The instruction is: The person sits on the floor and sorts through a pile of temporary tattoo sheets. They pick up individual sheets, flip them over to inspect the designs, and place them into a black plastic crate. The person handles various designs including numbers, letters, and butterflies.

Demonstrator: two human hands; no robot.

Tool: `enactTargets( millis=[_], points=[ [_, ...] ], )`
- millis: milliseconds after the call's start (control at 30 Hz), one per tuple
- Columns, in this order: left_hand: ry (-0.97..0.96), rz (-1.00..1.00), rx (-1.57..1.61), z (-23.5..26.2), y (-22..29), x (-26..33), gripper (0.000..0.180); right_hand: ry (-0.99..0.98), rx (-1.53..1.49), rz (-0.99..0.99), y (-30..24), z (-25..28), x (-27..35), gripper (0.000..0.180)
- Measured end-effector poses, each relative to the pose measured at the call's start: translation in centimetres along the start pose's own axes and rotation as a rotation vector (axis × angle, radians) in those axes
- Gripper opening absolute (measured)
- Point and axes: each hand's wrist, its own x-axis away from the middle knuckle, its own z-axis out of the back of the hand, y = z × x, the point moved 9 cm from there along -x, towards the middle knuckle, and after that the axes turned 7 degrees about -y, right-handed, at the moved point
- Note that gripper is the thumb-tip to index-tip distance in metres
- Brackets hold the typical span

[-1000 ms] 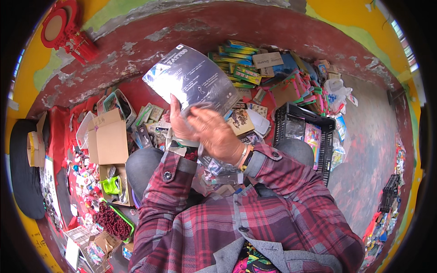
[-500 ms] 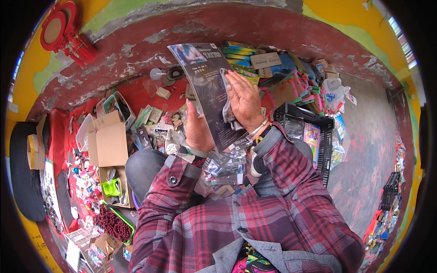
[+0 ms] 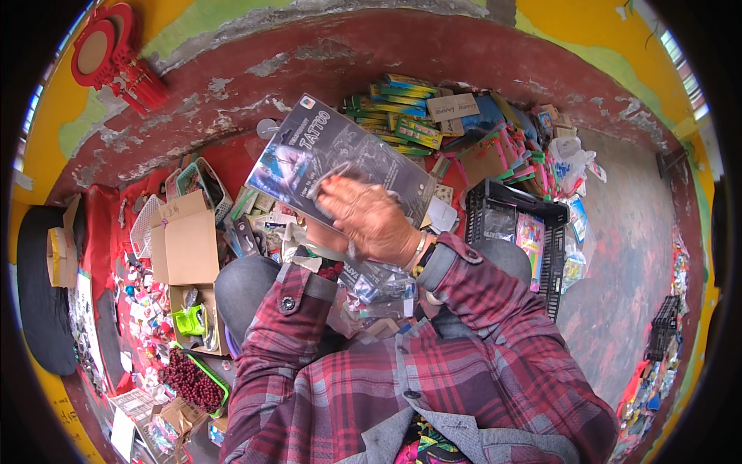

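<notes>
A dark, glossy printed sheet point(image 3: 379, 155) with a picture at one corner lies tilted above my lap. My left hand point(image 3: 325, 237) grips it from the near edge; the fingers are hidden under the sheet. Across its face lies my right hand point(image 3: 372, 220), blurred by motion, with a grey cloth point(image 3: 328, 179) pressed beneath the fingers. Only a rim of that cloth shows. Below both hands, several clear plastic packets point(image 3: 379, 286) are heaped between my knees.
To the right stands a black plastic crate point(image 3: 553, 255) holding packets. Colourful boxes point(image 3: 406, 112) are stacked by the wall. On the left are an opened cardboard box point(image 3: 185, 247), white baskets point(image 3: 212, 185) and a tray of dark red beads point(image 3: 189, 383).
The sheet has turned from nearly upright to slanting, its top swinging left. My right hand has moved left and nearer with the cloth, and now partly covers my left hand.
</notes>
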Motion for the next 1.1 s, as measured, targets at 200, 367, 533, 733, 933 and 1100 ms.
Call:
enactTargets(
  millis=[200,367,533,733,933,1100],
  points=[
    [0.169,0.084,0.062,-0.3,-3.4,0.5,0.054,-0.016,0.093,0.024,0.9,1.1,-1.0,0.036],
    [0.182,0.107,-0.047,-2.4,-4.7,-0.8,0.057,0.138,0.292,-0.223,5.5,4.4,-0.5,0.035],
    [0.268,0.009,-0.184,-0.6,-2.4,-0.3,0.058,0.183,0.312,-0.297,4.7,3.3,0.7,0.034],
    [0.140,-0.204,-0.180,2.6,-1.6,4.0,0.056,0.023,0.018,-0.001,-1.0,-0.4,0.0,0.038],
    [0.298,0.076,-0.219,3.4,-5.2,2.9,0.052,0.097,0.213,-0.107,2.8,2.8,-1.0,0.033],
    [0.174,0.142,0.000,-0.4,-5.1,0.8,0.049,0.227,0.275,-0.352,8.1,4.5,0.5,0.030]
  ],
)
